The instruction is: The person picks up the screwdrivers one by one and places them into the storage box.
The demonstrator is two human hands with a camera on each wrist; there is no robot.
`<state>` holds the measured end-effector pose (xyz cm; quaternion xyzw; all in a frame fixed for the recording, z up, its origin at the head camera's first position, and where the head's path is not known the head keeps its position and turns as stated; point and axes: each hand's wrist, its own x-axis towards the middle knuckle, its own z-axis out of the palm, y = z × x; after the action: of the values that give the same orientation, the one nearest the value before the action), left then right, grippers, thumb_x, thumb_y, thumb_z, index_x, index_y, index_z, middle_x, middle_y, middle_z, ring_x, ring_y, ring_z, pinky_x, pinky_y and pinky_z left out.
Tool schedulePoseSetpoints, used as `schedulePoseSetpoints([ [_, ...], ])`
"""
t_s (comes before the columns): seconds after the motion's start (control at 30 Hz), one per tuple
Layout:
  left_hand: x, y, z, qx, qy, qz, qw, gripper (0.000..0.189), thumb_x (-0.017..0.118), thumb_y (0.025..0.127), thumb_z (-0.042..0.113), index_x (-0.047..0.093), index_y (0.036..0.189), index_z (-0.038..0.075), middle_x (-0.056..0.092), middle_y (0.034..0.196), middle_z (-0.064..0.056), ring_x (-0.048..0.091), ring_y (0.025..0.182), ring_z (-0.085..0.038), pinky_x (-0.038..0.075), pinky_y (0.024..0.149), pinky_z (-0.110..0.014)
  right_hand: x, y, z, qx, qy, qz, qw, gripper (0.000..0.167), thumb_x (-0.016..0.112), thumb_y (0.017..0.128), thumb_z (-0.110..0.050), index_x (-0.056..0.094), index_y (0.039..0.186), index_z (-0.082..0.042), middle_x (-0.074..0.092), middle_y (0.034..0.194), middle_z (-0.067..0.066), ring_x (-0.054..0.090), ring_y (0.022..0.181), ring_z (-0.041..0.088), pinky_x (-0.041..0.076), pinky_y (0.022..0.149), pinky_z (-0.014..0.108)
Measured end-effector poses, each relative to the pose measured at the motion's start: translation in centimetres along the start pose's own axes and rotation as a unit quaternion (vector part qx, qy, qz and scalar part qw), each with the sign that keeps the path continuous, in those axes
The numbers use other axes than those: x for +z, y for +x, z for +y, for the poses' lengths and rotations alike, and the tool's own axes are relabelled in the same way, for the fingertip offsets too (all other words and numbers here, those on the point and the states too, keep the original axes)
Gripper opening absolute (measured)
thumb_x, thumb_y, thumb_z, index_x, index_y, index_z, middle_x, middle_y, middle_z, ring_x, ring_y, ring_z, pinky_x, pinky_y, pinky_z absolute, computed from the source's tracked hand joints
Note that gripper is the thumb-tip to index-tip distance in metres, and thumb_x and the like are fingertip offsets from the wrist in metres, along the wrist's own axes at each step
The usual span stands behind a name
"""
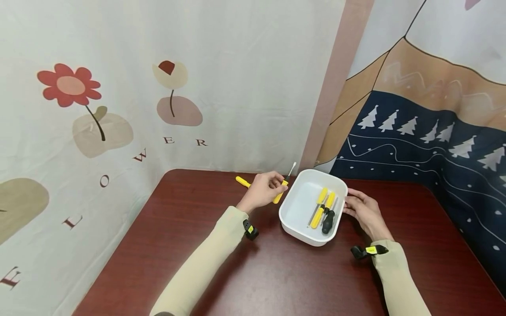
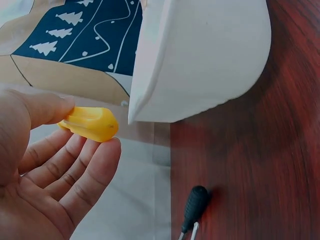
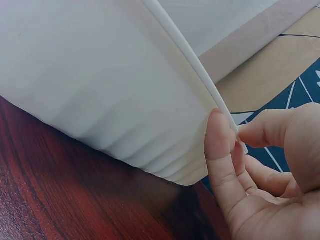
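Note:
My left hand point(image 1: 262, 188) pinches a screwdriver by its yellow handle point(image 2: 95, 123), just left of a white plastic bin point(image 1: 302, 235). The screwdriver's tip points up and away in the head view. At the bin's right side, my right hand point(image 1: 365, 210) grips the rim between thumb and fingers, which the right wrist view shows closely. Inside the bin lie several screwdrivers, among them one with a black handle point(image 1: 328, 222) and others with yellow handles point(image 1: 322, 195). Behind my left hand a yellow handle point(image 1: 242, 181) rests on the table, the rest of it hidden.
The bin stands near the back edge of a dark red wooden table point(image 1: 189, 245). A printed curtain point(image 1: 253, 87) hangs right behind the table. In the left wrist view, a black-handled tool point(image 2: 196, 205) lies on the table, with thin metal shafts beside it.

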<state>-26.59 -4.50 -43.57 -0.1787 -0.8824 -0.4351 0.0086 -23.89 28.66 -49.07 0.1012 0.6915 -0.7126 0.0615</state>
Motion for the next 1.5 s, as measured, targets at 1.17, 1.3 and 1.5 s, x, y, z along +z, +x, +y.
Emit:
schedulePoseSetpoints([
  [1.17,3.5,2.2,3.0,-0.021,0.007,-0.087,0.9959,0.023,0.076,0.094,0.021,0.066,0.111,0.008,0.065,0.089,-0.004,0.063,0.062,-0.014,0.056,0.054,-0.024,-0.1,0.0,-0.1,0.006,-0.001,-0.001,1.0,0.059,0.06,0.103,-0.011,0.035,0.155,0.001,0.069,0.094,-0.012,0.065,0.082,0.003,0.06,0.078,0.019],
  [1.3,3.9,2.4,3.5,-0.031,0.016,-0.103,0.994,0.022,0.075,0.094,0.021,0.065,0.11,0.008,0.064,0.088,-0.004,0.064,0.058,-0.015,0.056,0.051,-0.024,-0.1,0.0,0.0,0.005,0.004,0.0,1.0,0.058,0.06,0.102,-0.01,0.036,0.154,0.001,0.069,0.093,-0.012,0.065,0.081,0.003,0.06,0.077,0.019],
  [1.5,4.4,2.9,4.4,-0.046,0.04,-0.126,0.9902,0.021,0.075,0.095,0.021,0.065,0.109,0.008,0.064,0.088,-0.004,0.064,0.058,-0.014,0.056,0.05,-0.025,-0.1,0.1,0.0,0.005,0.008,0.002,1.0,0.058,0.06,0.102,-0.009,0.036,0.154,0.001,0.069,0.093,-0.012,0.065,0.08,0.003,0.06,0.076,0.019],
])
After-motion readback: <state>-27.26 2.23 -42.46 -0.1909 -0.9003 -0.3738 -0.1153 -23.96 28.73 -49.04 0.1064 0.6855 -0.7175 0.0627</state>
